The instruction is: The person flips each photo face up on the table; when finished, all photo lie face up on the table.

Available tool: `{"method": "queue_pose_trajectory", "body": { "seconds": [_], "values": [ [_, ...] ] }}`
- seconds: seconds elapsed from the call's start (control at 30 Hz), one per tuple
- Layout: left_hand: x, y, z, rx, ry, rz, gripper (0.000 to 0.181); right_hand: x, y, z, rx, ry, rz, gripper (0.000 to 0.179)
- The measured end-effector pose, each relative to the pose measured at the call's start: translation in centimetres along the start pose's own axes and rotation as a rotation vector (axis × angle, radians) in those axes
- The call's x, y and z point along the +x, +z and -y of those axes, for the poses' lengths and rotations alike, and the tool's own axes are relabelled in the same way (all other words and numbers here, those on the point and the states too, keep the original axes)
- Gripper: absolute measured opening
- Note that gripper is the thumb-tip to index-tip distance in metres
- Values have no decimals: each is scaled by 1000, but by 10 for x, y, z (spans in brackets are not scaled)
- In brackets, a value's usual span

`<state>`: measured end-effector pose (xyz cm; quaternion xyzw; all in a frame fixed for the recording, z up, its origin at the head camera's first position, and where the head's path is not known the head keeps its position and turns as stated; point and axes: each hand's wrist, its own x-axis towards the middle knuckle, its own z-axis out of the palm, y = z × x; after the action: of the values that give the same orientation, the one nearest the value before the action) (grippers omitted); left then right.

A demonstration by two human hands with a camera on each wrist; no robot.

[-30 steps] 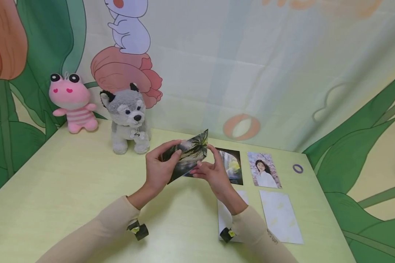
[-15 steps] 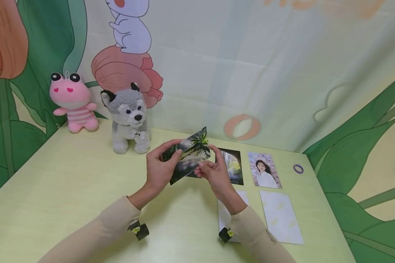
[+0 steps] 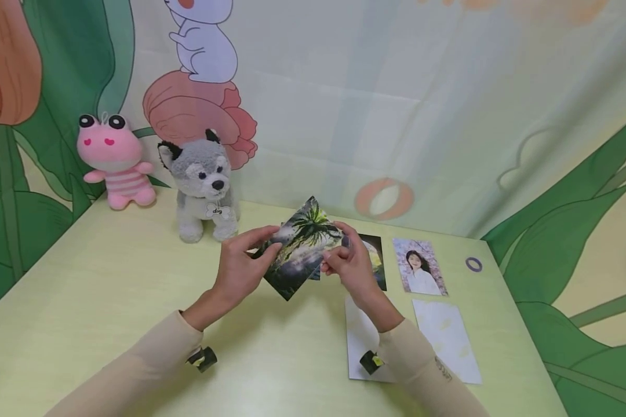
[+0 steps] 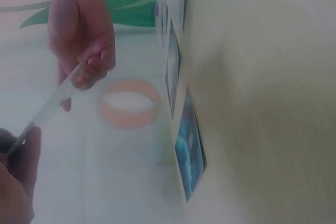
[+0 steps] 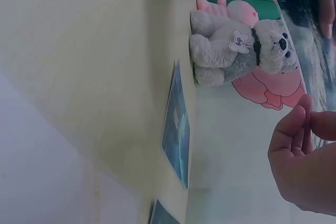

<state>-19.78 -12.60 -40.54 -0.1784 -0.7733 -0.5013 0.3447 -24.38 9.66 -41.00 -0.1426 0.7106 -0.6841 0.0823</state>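
Observation:
Both hands hold one dark photo (image 3: 305,240) with a palm-like plant, raised above the table and turned cornerwise. My left hand (image 3: 242,260) pinches its left side between thumb and fingers. The opposite side is pinched by my right hand (image 3: 357,269), its fingers bent. In the left wrist view the photo (image 4: 50,103) appears nearly edge-on. Beneath it a blue photo (image 4: 189,148) lies on the table, mostly hidden in the head view. Just behind my right hand lies a dark photo with a bright arch (image 3: 378,260), partly covered.
Right of the hands lies a portrait photo (image 3: 419,267), with a purple ring (image 3: 473,264) beyond it. Nearer are two white sheets (image 3: 446,341), one partly under my right forearm. A grey plush dog (image 3: 203,185) and a pink plush frog (image 3: 115,162) stand at the back left.
The held photo has turned to face the head camera more, its top corner shifting left and its lower corner right. My left hand has moved slightly left, my right hand slightly right.

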Motion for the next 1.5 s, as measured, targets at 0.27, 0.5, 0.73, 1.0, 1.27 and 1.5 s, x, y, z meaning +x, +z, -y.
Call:
{"method": "queue_pose_trajectory", "body": {
  "seconds": [0.27,0.5,0.73,1.0,1.27,1.5],
  "values": [
    [-3,-15,1,138,-62,272,40,2,-8,2,-138,40,61,63],
    [-14,-21,6,188,-96,423,44,1,-8,0,-245,55,117,63],
    [-24,-24,13,244,-161,702,39,0,-11,-12,-329,110,227,63],
    [-40,-19,15,221,-266,936,42,-6,-7,-26,-517,156,319,60],
    [-52,-9,13,206,-386,1010,44,-11,2,-31,-691,210,381,58],
    [-54,-9,17,245,-398,1044,45,-11,8,-34,-744,229,405,58]
  ]
}}
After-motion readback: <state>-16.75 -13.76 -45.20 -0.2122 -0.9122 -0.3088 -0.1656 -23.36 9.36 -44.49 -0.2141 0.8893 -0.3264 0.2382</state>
